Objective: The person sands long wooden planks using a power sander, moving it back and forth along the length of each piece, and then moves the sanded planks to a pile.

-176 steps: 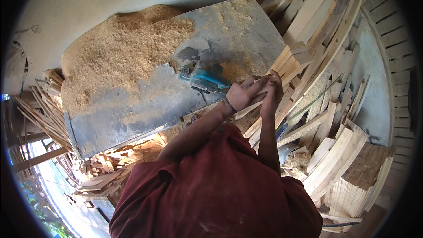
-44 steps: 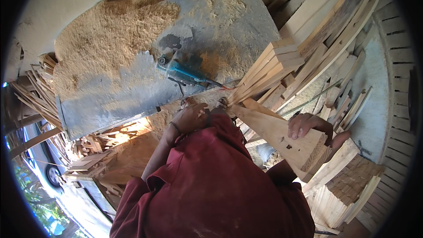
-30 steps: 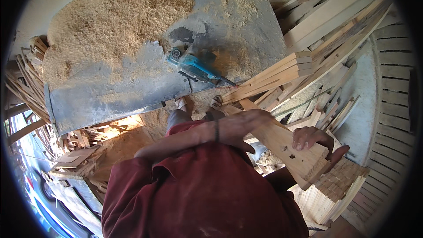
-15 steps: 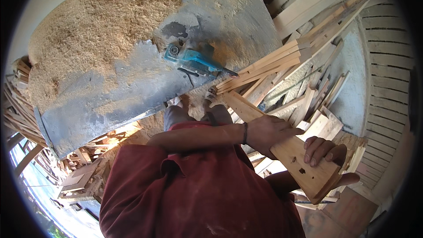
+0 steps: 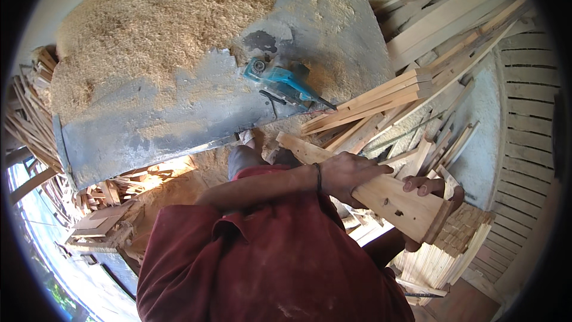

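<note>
I hold a pale wooden board (image 5: 390,198) with small holes in its face, slanted from upper left to lower right over my lap. My left hand (image 5: 348,174), a dark band on its wrist, reaches across my body and grips the board's middle from above. My right hand (image 5: 430,189) wraps round the board's lower right end, fingers over the top edge. A blue electric planer (image 5: 283,82) lies on the grey workbench (image 5: 179,119), well beyond both hands, untouched.
A big heap of sawdust (image 5: 143,30) covers the bench's far left. Long wooden slats (image 5: 381,98) lean in a pile to the right of the bench. Stacked short boards (image 5: 444,256) sit at lower right, offcuts (image 5: 110,194) under the bench's left edge.
Both hands left the planer and took up the board from the right. My left hand has crossed over to grip its middle, and the board has swung further right and lower.
</note>
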Demonstrator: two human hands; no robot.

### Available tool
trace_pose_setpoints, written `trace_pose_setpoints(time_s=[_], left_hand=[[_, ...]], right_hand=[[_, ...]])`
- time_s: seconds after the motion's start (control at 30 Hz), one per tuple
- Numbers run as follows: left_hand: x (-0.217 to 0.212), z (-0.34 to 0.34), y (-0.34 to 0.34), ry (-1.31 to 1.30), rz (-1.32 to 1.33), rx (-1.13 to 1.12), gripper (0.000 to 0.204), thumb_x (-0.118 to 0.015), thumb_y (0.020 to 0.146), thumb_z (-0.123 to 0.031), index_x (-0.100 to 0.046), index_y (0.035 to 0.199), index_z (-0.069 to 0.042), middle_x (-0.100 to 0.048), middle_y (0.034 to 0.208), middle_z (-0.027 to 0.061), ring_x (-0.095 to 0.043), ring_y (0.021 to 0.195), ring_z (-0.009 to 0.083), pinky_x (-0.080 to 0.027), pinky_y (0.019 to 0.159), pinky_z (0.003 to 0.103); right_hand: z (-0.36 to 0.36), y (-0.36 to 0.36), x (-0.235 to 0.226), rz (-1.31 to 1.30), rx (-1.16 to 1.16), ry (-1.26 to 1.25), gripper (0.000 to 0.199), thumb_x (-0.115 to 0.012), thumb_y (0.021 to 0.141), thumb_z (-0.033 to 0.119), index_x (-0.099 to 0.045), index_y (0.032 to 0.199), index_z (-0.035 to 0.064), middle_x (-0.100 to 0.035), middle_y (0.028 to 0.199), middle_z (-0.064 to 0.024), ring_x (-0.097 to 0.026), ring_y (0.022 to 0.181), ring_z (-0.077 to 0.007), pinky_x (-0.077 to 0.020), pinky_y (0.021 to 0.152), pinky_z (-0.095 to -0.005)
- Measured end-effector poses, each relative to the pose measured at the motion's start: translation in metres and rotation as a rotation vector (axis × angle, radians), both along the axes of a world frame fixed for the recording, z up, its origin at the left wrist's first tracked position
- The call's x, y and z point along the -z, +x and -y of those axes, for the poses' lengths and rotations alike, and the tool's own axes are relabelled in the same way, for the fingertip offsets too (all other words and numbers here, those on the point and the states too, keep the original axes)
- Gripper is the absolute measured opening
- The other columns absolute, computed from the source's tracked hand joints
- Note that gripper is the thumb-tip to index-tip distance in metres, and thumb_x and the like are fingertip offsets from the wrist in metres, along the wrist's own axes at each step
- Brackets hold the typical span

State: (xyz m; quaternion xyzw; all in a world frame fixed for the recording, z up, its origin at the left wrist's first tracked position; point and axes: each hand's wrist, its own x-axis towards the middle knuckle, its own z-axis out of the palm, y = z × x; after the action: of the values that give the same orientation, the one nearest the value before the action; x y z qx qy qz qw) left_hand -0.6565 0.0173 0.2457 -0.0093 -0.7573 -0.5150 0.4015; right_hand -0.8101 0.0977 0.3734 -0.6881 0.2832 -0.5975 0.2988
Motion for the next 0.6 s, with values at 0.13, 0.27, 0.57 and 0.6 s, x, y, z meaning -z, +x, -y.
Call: trace_pose_setpoints(time_s=[0.13, 0.27, 0.57, 0.6], left_hand=[[0.002, 0.018, 0.001, -0.009, 0.226, 0.172, 0.088, -0.088, 0.066, -0.036, -0.046, 0.137, -0.005, -0.063, 0.109, 0.0161, -0.063, 0.102, 0.0343, -0.052, 0.086, 0.045], [0.018, 0.047, -0.017, -0.197, 0.631, 0.328, 0.108, -0.090, 0.057, -0.047, -0.039, 0.145, -0.009, -0.053, 0.131, 0.0221, -0.047, 0.129, 0.0390, -0.040, 0.106, 0.047], [0.187, 0.117, -0.064, -0.687, 1.174, -0.223, 0.085, -0.077, 0.075, -0.049, -0.041, 0.147, -0.020, -0.054, 0.137, 0.0153, -0.041, 0.138, 0.0335, -0.031, 0.112, 0.051], [0.183, 0.120, -0.070, -0.604, 1.310, -0.081, 0.076, -0.075, 0.078, -0.048, -0.046, 0.143, -0.020, -0.059, 0.131, 0.0131, -0.046, 0.133, 0.0318, -0.034, 0.109, 0.052]], right_hand=[[-0.015, 0.000, 0.037, 0.163, 0.392, -0.004, 0.116, -0.089, 0.064, 0.046, -0.020, 0.148, 0.0052, -0.050, 0.109, -0.0238, -0.058, 0.092, -0.0348, -0.0539, 0.076, -0.0461], [-0.028, -0.007, 0.043, 0.066, 0.546, 0.090, 0.108, -0.087, 0.068, 0.052, -0.026, 0.144, 0.0053, -0.052, 0.107, -0.0197, -0.060, 0.090, -0.0332, -0.0552, 0.076, -0.0449], [-0.074, -0.012, 0.032, 0.136, 0.809, 0.143, 0.102, -0.087, 0.067, 0.056, -0.033, 0.142, 0.0122, -0.055, 0.107, -0.0149, -0.061, 0.093, -0.0302, -0.0539, 0.079, -0.0450], [-0.081, -0.014, 0.032, 0.120, 0.797, 0.154, 0.100, -0.086, 0.069, 0.056, -0.032, 0.143, 0.0149, -0.055, 0.108, -0.0148, -0.060, 0.094, -0.0298, -0.0524, 0.081, -0.0464]])
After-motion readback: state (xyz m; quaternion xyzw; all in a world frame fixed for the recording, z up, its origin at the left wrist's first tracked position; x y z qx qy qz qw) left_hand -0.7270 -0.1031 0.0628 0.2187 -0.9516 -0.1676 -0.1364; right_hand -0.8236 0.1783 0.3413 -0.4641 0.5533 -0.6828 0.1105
